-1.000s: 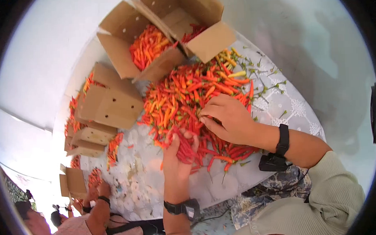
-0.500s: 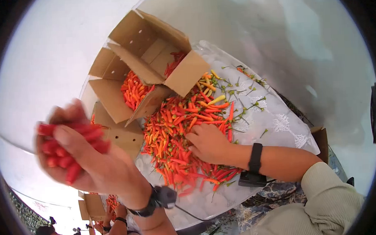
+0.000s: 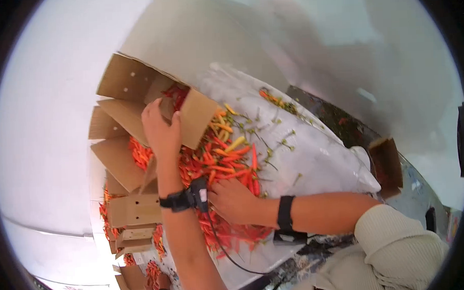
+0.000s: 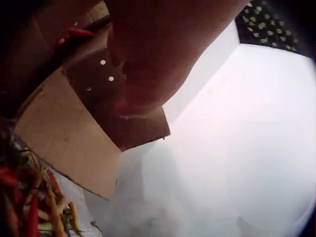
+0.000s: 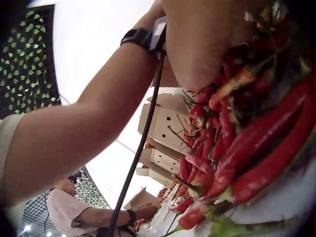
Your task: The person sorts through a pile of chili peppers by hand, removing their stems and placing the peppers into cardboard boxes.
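My left hand (image 3: 162, 132) reaches over the open cardboard box (image 3: 200, 118), its thumb apart from the fingers and no chillies showing in it. Dark red chillies (image 3: 176, 96) lie inside that box, just beyond the fingertips. In the left wrist view the hand (image 4: 153, 59) overlaps the box's inner wall and flap. My right hand (image 3: 236, 201) rests at the heap of red and orange chillies (image 3: 227, 163) on the table. Its fingertips are hidden, so I cannot tell if they pinch a chilli. In the right wrist view, long red chillies (image 5: 269, 143) lie close beside it.
A second box holding orange-red chillies (image 3: 140, 153) stands against the first. Green stems (image 3: 270, 149) are scattered over the white tablecloth (image 3: 314, 167). More boxes (image 3: 134, 210) line the table's left. Another person (image 5: 74, 207) works farther along. A cable (image 3: 222, 242) hangs from my left wrist.
My left hand gathered a bunch of red chillies at the heap, lifted it leftward, then moved over the box and no longer shows the bunch. The right hand stays by the heap; the view has shifted.
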`<action>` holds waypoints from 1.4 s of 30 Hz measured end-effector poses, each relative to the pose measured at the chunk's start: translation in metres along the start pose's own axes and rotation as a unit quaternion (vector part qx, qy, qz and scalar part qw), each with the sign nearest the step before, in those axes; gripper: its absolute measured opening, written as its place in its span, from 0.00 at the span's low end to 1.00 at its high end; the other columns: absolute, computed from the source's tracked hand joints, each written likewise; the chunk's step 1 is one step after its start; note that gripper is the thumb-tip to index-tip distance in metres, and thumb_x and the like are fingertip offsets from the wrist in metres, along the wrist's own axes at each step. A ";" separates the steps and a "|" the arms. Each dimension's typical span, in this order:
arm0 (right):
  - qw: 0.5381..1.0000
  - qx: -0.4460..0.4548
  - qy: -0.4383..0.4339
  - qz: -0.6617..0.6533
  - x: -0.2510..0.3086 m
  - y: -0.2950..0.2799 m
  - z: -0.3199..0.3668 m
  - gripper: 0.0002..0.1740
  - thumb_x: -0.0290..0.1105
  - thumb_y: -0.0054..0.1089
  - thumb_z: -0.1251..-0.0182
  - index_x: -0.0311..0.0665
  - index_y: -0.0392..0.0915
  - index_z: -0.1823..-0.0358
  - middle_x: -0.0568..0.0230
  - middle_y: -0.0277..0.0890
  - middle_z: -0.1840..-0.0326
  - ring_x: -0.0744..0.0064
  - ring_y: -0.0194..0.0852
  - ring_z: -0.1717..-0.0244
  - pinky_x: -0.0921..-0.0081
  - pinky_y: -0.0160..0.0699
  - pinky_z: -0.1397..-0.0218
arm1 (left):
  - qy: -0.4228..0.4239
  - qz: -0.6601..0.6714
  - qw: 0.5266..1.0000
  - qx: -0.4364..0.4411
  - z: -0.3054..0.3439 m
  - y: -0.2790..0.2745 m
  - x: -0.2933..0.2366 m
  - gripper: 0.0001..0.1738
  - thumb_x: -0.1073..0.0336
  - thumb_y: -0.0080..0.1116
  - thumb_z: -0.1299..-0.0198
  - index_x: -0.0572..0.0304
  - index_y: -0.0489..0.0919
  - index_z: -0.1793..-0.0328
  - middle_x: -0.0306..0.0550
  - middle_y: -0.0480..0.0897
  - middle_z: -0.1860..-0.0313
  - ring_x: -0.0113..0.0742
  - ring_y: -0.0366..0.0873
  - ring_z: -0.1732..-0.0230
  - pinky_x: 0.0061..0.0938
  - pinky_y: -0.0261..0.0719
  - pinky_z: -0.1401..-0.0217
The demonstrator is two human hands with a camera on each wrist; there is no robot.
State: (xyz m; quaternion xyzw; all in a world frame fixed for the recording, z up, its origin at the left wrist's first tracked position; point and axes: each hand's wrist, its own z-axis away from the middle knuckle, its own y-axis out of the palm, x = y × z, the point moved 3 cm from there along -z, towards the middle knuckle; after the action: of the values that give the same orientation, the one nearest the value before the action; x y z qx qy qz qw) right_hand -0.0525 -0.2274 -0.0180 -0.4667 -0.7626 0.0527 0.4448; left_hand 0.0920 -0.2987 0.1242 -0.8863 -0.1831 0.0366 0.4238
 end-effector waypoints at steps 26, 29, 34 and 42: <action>0.993 -0.083 -0.080 -0.002 0.012 -0.021 -0.014 0.11 0.25 0.62 0.48 0.42 0.78 0.61 0.59 0.75 0.62 0.55 0.73 0.56 0.62 0.72 0.53 | -0.517 0.213 0.799 -0.224 0.355 -0.078 0.116 0.11 0.65 0.57 0.37 0.68 0.79 0.57 0.45 0.80 0.60 0.31 0.75 0.59 0.26 0.73 0.53; 0.991 0.005 -0.136 -0.018 0.022 -0.016 -0.012 0.14 0.24 0.62 0.48 0.42 0.78 0.57 0.60 0.76 0.60 0.56 0.72 0.53 0.63 0.73 0.50 | -0.514 0.188 0.821 -0.165 0.354 -0.066 0.110 0.17 0.60 0.51 0.34 0.69 0.77 0.51 0.48 0.79 0.56 0.35 0.75 0.53 0.30 0.71 0.47; 0.958 0.137 -0.250 0.041 0.036 0.002 -0.002 0.20 0.24 0.63 0.49 0.43 0.78 0.52 0.61 0.72 0.48 0.55 0.67 0.44 0.61 0.68 0.42 | -0.523 0.398 0.743 -0.126 0.331 -0.050 0.084 0.21 0.58 0.44 0.31 0.68 0.73 0.41 0.52 0.76 0.46 0.38 0.72 0.45 0.31 0.69 0.41; 0.962 0.101 -0.233 0.099 0.035 0.003 0.000 0.15 0.28 0.63 0.54 0.43 0.77 0.61 0.62 0.72 0.48 0.58 0.66 0.42 0.59 0.67 0.45 | -0.400 0.635 0.637 -0.177 0.288 -0.072 0.028 0.26 0.56 0.42 0.29 0.68 0.63 0.32 0.55 0.66 0.34 0.43 0.64 0.32 0.38 0.60 0.28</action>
State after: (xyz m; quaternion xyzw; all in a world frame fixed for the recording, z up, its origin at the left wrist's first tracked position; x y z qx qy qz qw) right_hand -0.0563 -0.1995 0.0026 -0.4675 -0.7859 0.2804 0.2918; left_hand 0.0338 -0.0349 -0.0019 -0.7410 0.2705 0.6144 0.0164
